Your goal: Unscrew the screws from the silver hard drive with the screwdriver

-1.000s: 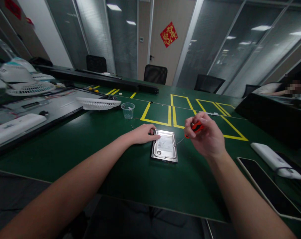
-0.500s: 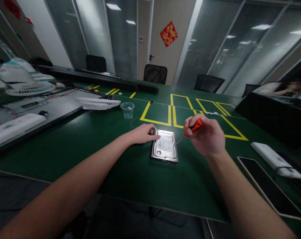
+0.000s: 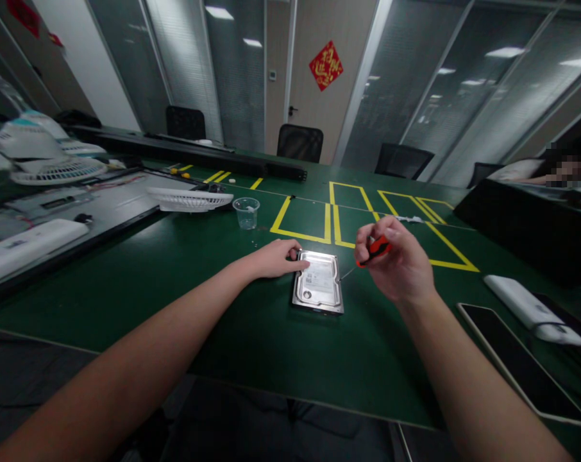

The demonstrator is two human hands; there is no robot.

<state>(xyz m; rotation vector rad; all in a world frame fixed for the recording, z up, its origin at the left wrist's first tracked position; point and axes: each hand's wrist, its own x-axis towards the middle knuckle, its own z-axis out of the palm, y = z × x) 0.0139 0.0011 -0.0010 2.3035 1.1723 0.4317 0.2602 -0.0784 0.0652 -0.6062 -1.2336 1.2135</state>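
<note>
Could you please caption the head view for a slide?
Left hand on rectangular silver hard drive, right hand holding orange-handled screwdriver at its edge.

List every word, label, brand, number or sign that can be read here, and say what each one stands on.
Red diamond-shaped sign on the pale wooden door: gold Chinese characters, possibly "招财进宝", too blurred to be sure.
Pale rectangular label on the silver rectangular metal hard drive: print too small to read.
White oblong plastic casing at lower left: dark marks, too small to read.
No brand or number is legible anywhere.
</note>
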